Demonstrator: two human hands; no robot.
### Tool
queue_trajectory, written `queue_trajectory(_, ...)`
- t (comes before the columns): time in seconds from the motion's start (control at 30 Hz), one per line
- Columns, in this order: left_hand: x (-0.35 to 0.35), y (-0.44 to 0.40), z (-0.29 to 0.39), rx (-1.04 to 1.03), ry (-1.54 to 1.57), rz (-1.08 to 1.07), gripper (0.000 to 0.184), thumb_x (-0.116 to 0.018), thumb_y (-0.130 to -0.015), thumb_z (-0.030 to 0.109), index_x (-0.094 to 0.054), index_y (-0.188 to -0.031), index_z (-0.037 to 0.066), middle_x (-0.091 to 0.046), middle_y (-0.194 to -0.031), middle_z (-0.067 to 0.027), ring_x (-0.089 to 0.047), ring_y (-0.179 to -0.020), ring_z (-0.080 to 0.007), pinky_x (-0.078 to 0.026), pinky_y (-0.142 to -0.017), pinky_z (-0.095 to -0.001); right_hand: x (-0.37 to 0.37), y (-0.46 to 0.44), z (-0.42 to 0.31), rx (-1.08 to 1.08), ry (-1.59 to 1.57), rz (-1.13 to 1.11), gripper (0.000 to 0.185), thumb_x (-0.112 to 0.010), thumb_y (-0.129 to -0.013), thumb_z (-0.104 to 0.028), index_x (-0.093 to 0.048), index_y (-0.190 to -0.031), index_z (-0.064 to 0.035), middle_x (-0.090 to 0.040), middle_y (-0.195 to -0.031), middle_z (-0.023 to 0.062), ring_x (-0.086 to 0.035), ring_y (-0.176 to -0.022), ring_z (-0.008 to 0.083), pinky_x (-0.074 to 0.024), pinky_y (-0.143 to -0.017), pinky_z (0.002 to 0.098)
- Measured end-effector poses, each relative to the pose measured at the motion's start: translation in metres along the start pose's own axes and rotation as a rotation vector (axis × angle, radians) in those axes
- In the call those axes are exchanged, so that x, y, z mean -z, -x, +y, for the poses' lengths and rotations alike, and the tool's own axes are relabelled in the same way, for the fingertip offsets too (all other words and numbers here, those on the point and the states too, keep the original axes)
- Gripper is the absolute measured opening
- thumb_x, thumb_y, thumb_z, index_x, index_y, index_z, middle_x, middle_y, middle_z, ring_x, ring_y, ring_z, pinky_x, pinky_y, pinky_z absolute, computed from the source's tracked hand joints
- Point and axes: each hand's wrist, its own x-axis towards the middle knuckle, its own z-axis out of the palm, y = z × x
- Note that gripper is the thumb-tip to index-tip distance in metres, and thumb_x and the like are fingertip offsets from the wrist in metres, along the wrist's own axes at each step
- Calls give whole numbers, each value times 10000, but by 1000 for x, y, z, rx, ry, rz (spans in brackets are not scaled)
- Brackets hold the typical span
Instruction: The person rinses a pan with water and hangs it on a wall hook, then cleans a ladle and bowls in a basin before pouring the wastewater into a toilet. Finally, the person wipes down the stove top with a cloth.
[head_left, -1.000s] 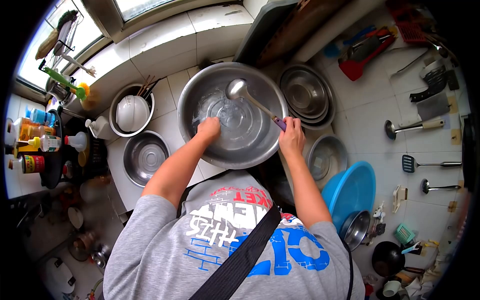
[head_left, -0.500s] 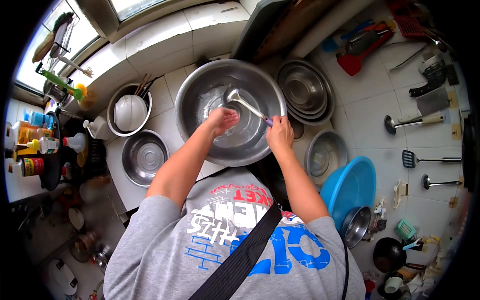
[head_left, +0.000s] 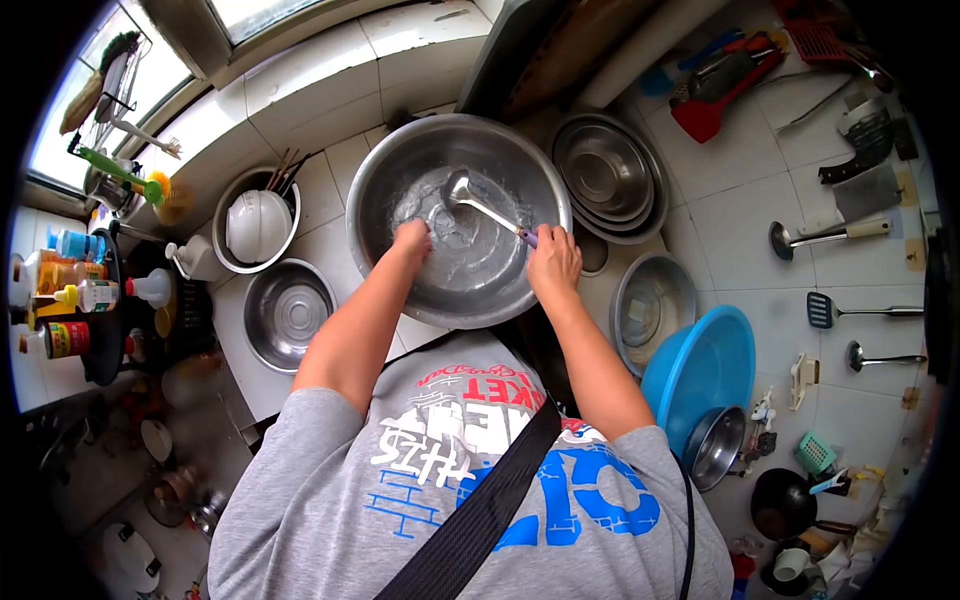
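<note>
A large metal basin (head_left: 362, 215) stands on the tiled counter, with rippling clear water (head_left: 485, 255) inside. A ladle (head_left: 490, 213) with a silvery shaft and a purple grip leans across it, its round head towards the basin's middle. At the right rim, my right hand (head_left: 555, 262) is closed round the purple end of the handle. My left hand (head_left: 411, 240) is low inside the basin at its left side, close to the water. Its fingers look curled, their tips partly hidden, and I see nothing in them.
Left of the basin are a metal bowl (head_left: 290, 315) and a pot (head_left: 222, 235) holding white bowls (head_left: 258, 225) and chopsticks. Nested basins (head_left: 603, 175), another metal basin (head_left: 655, 310) and a blue tub (head_left: 690, 375) stand right. Utensils such as a slotted turner (head_left: 822, 310) hang on the tiled wall.
My left hand has moved slightly left and lower in the basin, turning from an open, upward palm to curled fingers. The water is more rippled. My right hand keeps the ladle nearly in place.
</note>
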Motion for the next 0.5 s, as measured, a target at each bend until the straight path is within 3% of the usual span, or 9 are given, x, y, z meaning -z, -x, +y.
queue_trajectory(0.03,2,8,9,133,320,-365,374,-535,-821,86,-558,-1169,-49,-663,-1063,-124,-653,-936,-260,-512,-821,-392,-1,1,0,-5,0,-11,104,-566,-845,-61,-588,-946,-48,-581,-963,130,-585,-963,334,-459,-800,461)
queue_trajectory(0.13,-20,73,53,-233,468,-492,369,-515,-853,42,-537,-1209,-50,-624,-1175,-163,-642,-1000,-228,-511,-849,-348,-2,0,-1,-11,-20,-26,106,-565,-851,-73,-590,-951,-51,-582,-966,131,-586,-967,335,-460,-801,466)
queue_trajectory(0.27,-13,83,63,-292,60,-358,401,-542,-849,68,-528,-1240,-18,-653,-1119,-129,-658,-932,-226,-506,-809,-349,-5,1,0,-28,-49,-28,116,-577,-847,-79,-592,-960,-59,-585,-974,127,-588,-969,336,-464,-805,480)
queue_trajectory(0.37,4,50,43,-231,-408,92,441,-511,-833,59,-538,-1268,-9,-653,-1113,-134,-655,-956,-223,-504,-799,-334,0,0,0,-60,-71,-43,132,-607,-833,-96,-593,-960,-62,-580,-983,126,-584,-990,337,-465,-825,486)
queue_trajectory(0.47,14,5,11,-155,-553,439,368,-507,-858,90,-558,-1204,-26,-662,-1072,-150,-666,-938,-247,-522,-743,-347,0,1,4,-55,-89,-12,168,-635,-824,-111,-598,-982,-69,-604,-991,129,-602,-941,349,-477,-803,496)
queue_trajectory(0.5,14,0,9,-57,-246,248,367,-515,-859,89,-545,-1205,-31,-653,-1079,-159,-658,-921,-247,-518,-735,-361,2,1,3,-97,-131,-45,175,-640,-821,-109,-602,-987,-69,-618,-978,134,-609,-917,359,-482,-794,493)
